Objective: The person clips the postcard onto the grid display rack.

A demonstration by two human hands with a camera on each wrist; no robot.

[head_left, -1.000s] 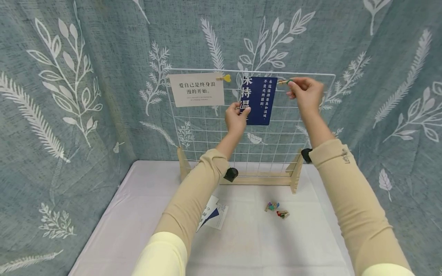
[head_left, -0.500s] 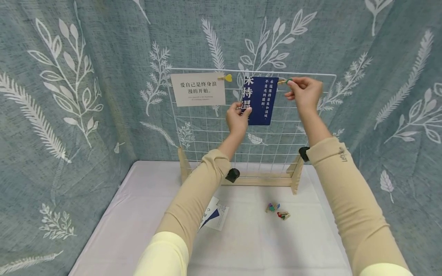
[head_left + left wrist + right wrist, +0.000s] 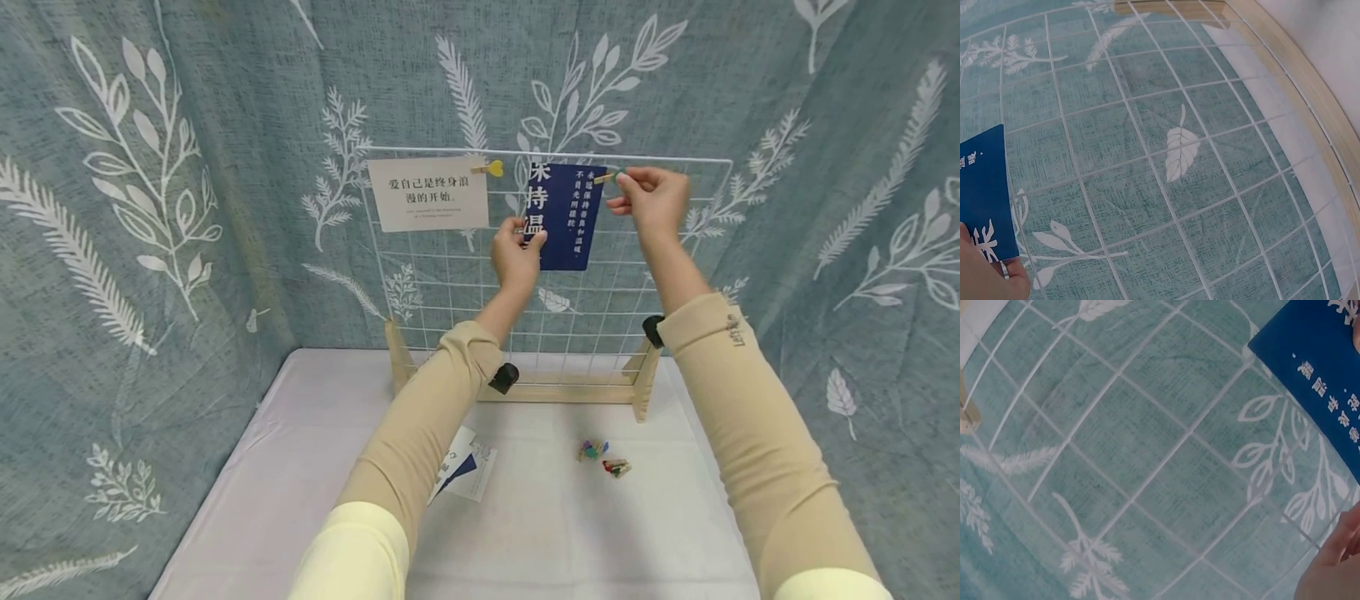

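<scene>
My left hand (image 3: pixel 517 257) pinches the lower left edge of a dark blue card (image 3: pixel 567 218) with white lettering, thumb in front, against a white wire grid (image 3: pixel 615 287). At the card's upper right edge, my right hand (image 3: pixel 658 200) pinches a small wooden clothespin (image 3: pixel 604 178) with a green end. The clothespin's tip overlaps the card's edge; whether it bites a wire as well I cannot tell. To the left, a cream card (image 3: pixel 429 197) hangs on the grid under a clothespin with a yellow heart (image 3: pixel 491 169). Both wrist views catch the blue card (image 3: pixel 984 194) only in part.
Wooden feet (image 3: pixel 643 379) hold the grid upright on a white-covered table (image 3: pixel 540 517). Several small coloured clothespins (image 3: pixel 604 457) lie on the cloth at centre right. Loose cards (image 3: pixel 474 475) lie partly behind the left forearm. A leaf-patterned curtain (image 3: pixel 247 208) hangs behind.
My right hand has moved slightly left, bringing the clothespin from beside the blue card's edge to over its upper right edge. The left hand stays nearly still on the card.
</scene>
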